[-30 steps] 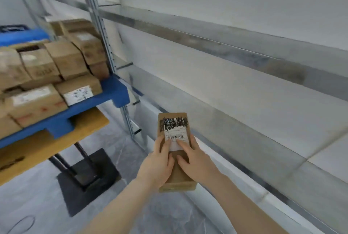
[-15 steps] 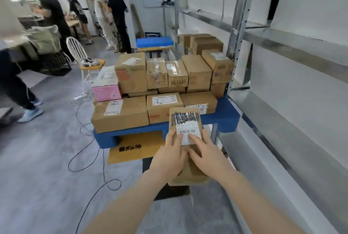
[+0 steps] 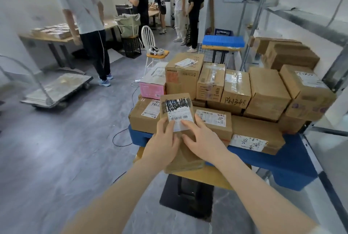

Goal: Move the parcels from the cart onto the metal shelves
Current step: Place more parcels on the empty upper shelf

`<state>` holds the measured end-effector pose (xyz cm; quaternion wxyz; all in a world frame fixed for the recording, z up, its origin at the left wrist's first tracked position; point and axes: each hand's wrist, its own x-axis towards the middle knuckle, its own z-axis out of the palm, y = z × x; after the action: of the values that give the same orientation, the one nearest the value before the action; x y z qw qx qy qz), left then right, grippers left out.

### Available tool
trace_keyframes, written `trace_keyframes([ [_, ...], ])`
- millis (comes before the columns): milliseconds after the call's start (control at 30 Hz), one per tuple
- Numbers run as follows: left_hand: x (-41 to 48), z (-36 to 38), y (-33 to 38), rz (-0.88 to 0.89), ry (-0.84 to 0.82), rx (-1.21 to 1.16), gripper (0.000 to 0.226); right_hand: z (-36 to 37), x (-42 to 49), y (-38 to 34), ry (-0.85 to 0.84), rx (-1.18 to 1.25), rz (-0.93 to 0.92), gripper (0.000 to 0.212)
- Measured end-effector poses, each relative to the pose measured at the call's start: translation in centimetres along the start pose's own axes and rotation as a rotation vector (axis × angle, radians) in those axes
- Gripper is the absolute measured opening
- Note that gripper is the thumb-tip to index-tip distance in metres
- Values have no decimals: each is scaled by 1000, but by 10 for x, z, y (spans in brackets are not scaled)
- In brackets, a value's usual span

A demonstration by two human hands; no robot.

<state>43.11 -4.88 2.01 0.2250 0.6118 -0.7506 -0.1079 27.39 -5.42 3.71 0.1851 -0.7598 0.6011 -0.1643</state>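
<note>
Parcel [image 3: 178, 115], a long narrow box of brown cardboard, is held in the air just before the near edge of the cart [image 3: 293, 166]; it is not yet on the metal shelves [image 3: 308, 23] at the right. It is clamped between the left hand [image 3: 163, 143] and the right hand [image 3: 204, 140]. The fingers [image 3: 189, 126] are laid over its top face, and the thumbs are hidden.

It is judged light and stiff, since it is carried by its near end alone. Good friction is expected from the bare cardboard, less from the glossy label. A hold on the two long sides nearer the middle is advised for the placing.

Its white label is scribbled over in black above a barcode, and the small print cannot be read. Beyond, among the stacked parcels [image 3: 267, 92], "786" is written on one label [image 3: 151, 109]. On a taped box [image 3: 236, 90], "1348" follows a handwritten character. On a pink carton [image 3: 152, 88] the print is too small to read.
</note>
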Motion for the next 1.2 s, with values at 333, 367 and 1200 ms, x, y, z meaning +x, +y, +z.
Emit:
trace_keyframes([
  [333, 56, -20, -48, -216, 66, 27, 51, 8, 113, -31, -110, 10, -180, 47],
  [367, 64, -20, -52, -242, 69, -14, 50, 7, 125, -32, -120, 2, -181, 46],
  [1200, 215, -42, -185, 20, 52, 214, 41, 34, 190, -30, -14, -239, 103, 52],
])
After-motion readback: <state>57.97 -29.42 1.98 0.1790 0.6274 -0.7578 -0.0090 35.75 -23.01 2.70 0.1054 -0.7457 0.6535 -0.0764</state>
